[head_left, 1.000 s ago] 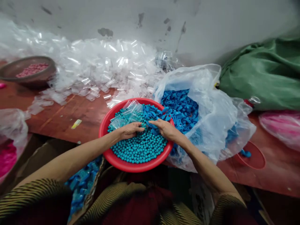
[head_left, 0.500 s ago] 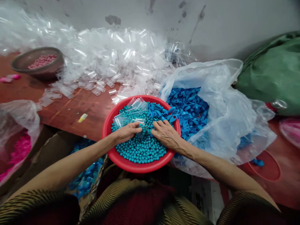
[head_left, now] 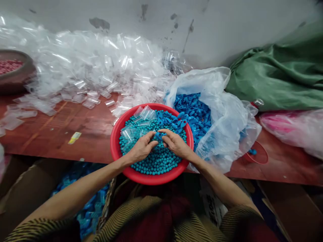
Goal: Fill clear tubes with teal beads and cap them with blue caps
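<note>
Over a red basin point(head_left: 115, 141) of small teal balls point(head_left: 156, 165), my two hands meet at the fingertips. My left hand point(head_left: 143, 147) is closed in a pinch on a clear plastic tube, mostly hidden by the fingers. Between thumb and fingers, my right hand point(head_left: 174, 143) grips a small blue plastic piece point(head_left: 159, 135) with a hole, held against the left fingertips. Several loose clear tubes point(head_left: 128, 133) lie on the balls at the basin's left. More blue pieces point(head_left: 180, 121) rest at its upper right.
Behind the basin spreads a large heap of clear tubes point(head_left: 101, 67). A plastic bag point(head_left: 219, 111) of blue pieces stands right of it. A brown bowl point(head_left: 22, 75) sits far left, a green sack point(head_left: 277, 74) far right. Below the table edge is a cardboard box point(head_left: 37, 188).
My right hand has come up from the balls and now holds a blue piece at my left fingertips. My left hand stays pinched on its tube. The view has shifted right.
</note>
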Tool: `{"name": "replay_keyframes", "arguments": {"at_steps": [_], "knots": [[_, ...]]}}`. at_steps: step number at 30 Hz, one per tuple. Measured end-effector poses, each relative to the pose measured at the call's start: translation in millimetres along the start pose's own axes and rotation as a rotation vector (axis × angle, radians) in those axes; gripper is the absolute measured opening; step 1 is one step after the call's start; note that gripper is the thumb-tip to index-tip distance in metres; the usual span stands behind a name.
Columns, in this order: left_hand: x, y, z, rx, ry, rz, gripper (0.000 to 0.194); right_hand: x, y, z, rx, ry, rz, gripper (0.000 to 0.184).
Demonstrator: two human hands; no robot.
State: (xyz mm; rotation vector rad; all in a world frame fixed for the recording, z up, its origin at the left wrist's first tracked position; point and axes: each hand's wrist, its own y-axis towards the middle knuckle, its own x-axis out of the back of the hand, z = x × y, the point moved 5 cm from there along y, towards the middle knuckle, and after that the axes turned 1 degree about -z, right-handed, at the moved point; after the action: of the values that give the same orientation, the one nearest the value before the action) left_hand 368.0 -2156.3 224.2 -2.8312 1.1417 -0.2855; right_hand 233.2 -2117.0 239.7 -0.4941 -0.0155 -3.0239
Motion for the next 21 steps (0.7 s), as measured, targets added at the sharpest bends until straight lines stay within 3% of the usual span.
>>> {"name": "replay_keyframes", "arguments": {"at_steps": [6,10,14,21], "knots": [[-3.7,-12.2,1.3,0.079,-0.109,-0.004,0.046,-13.6,-1.5,-1.7,-0.244,0.426,0.126,0.024],[-5.3,-21.8,-0.2,0.068,-0.078,-0.013,0.051,-15.9,-5.2,5.0,-0.296,0.509,0.221,0.029],[-7.4,-27.9,-8.4,-0.027,-0.043,-0.046,0.041,-18.5,-7.9,10.0,-0.291,0.532,0.320,0.028],[-7.1,-24.2,-9.6,0.052,-0.162,-0.066,0.035,-23.4,-13.9,2.0,-0.163,0.351,0.116,0.023]]}}
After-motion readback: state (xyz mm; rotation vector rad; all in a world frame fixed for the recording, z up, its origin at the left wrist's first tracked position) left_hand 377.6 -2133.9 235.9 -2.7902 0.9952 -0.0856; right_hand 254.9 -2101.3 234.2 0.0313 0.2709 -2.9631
